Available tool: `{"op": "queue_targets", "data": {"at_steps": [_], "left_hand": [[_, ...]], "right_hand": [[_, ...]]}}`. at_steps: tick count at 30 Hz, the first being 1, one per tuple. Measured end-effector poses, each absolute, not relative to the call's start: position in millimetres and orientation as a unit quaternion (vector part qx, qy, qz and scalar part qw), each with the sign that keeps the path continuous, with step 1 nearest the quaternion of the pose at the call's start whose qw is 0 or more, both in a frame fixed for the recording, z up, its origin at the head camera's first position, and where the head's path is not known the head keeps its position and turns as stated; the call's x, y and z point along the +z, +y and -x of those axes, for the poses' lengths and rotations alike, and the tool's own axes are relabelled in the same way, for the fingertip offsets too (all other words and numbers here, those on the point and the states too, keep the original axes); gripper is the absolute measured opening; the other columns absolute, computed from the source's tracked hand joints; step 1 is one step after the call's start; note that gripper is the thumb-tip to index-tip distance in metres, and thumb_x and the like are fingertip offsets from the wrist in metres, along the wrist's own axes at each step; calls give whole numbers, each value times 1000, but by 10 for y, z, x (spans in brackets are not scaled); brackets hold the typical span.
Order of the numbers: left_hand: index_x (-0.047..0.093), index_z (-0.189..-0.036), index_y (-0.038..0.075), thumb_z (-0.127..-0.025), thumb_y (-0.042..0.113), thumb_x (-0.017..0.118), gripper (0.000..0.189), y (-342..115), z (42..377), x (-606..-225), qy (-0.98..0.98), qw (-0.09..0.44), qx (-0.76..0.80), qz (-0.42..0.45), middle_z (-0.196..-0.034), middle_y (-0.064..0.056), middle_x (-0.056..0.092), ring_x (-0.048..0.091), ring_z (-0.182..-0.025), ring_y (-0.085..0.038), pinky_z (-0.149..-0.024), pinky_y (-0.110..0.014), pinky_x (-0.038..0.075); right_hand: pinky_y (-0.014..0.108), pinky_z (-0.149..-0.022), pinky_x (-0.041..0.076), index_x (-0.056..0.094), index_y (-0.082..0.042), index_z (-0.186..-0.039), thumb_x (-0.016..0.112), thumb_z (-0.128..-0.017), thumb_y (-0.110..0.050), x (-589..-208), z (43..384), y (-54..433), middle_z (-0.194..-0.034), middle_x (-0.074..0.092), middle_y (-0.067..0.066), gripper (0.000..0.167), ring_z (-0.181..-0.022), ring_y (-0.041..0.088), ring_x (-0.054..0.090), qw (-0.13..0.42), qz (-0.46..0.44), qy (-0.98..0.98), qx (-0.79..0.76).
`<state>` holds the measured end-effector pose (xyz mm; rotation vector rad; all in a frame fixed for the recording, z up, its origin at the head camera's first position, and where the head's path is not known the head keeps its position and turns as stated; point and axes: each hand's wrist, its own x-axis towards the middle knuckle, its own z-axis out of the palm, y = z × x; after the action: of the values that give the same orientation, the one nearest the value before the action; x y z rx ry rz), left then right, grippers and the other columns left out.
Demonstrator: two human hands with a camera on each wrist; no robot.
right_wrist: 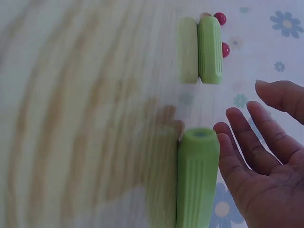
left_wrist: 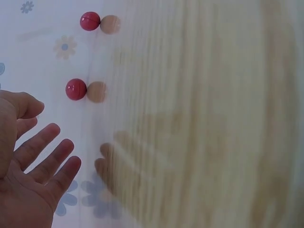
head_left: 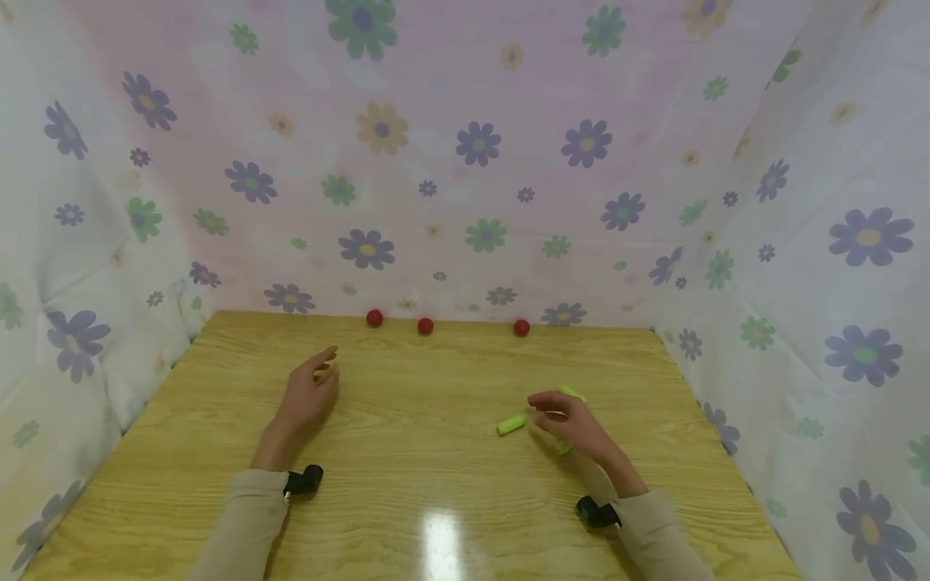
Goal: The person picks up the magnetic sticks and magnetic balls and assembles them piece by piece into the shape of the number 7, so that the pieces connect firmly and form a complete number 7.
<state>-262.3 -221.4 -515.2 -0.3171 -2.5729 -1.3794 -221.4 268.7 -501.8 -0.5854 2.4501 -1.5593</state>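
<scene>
Green sticks [head_left: 511, 425] on the table [head_left: 407, 460], beside and partly behind the right hand [head_left: 577, 425], lying flat, perhaps for steadiness. Left hand [head_left: 306, 396] well apart; both hands spread, gripping nothing. Red balls [head_left: 425, 326] farther back, probably stopped by floral cloth [head_left: 436, 153].

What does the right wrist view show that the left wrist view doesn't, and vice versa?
Right wrist only: the right hand and two green sticks, the nearer beside the fingertips and the farther beyond it. I can't tell if the fingers touch the nearer one.

Left wrist only: the left hand, fingers spread, holding nothing.

Both: bare wood table, flowered cloth and two red balls; whether they're the same two is unclear.
</scene>
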Motion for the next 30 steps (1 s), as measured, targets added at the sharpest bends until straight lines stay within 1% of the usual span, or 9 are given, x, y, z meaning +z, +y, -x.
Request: {"op": "queue_targets", "data": {"at_steps": [3, 6, 9, 13, 16, 20, 25, 30], "left_hand": [[44, -148, -10, -104, 4, 52, 47, -2180, 2627, -5154, -863, 102, -485, 97, -142, -34, 52, 52, -125, -50, -100, -62, 47], [44, -149, -9, -105, 5, 52, 47, -2148, 2636, -5151, -854, 97, -503, 86, -143, -33, 52, 53, -126, -48, -102, -60, 47], [43, -150, -8, -105, 5, 51, 48, -2109, 2655, -5150, -841, 87, -530, 69, -144, -32, 51, 53, -127, -46, -105, -59, 44], [43, -151, -6, -105, 6, 52, 49, -2047, 2696, -5163, -819, 75, -567, 50, -146, -30, 50, 52, -128, -44, -108, -54, 43], [45, -150, -6, -104, 6, 54, 48, -2006, 2727, -5181, -811, 77, -579, 48, -144, -30, 51, 53, -126, -43, -106, -47, 45], [48, -147, -6, -103, 4, 56, 46, -1975, 2752, -5214, -807, 84, -584, 40, -142, -30, 54, 56, -123, -41, -100, -33, 49], [53, -143, -5, -101, 4, 57, 43, -1934, 2808, -5244, -793, 95, -601, 24, -139, -28, 57, 57, -121, -38, -92, -16, 47], [57, -138, -8, -100, 1, 57, 40, -1883, 2870, -5241, -775, 111, -623, 14, -139, -27, 57, 59, -121, -39, -88, -10, 48]], "right_hand": [[43, -104, 50, 55, 11, -137, 64, -101, -7, -5029, 2183, 2619, -136, 56, 31, 41, -128, 48, 54, 96, 204, 833, -506], [50, -103, 50, 57, 12, -133, 67, -97, -3, -5040, 2189, 2563, -132, 60, 31, 41, -125, 48, 56, 86, 220, 845, -480], [52, -101, 50, 60, 11, -131, 69, -94, 1, -5054, 2206, 2526, -129, 63, 29, 39, -122, 46, 59, 75, 229, 859, -452], [51, -99, 52, 61, 9, -130, 70, -93, 1, -5062, 2214, 2487, -128, 64, 26, 39, -121, 44, 60, 72, 233, 869, -431], [50, -97, 53, 62, 8, -129, 71, -92, 0, -5067, 2210, 2461, -127, 65, 25, 39, -118, 43, 61, 71, 233, 872, -425], [47, -96, 54, 63, 7, -128, 73, -92, -4, -5089, 2215, 2435, -126, 66, 23, 39, -115, 41, 62, 79, 232, 871, -426], [42, -95, 55, 65, 5, -127, 73, -93, -7, -5094, 2230, 2413, -125, 67, 21, 37, -113, 37, 63, 81, 227, 875, -420], [44, -94, 55, 65, 5, -127, 71, -95, -7, -5058, 2240, 2393, -126, 66, 22, 35, -114, 38, 63, 84, 228, 874, -420]]}}
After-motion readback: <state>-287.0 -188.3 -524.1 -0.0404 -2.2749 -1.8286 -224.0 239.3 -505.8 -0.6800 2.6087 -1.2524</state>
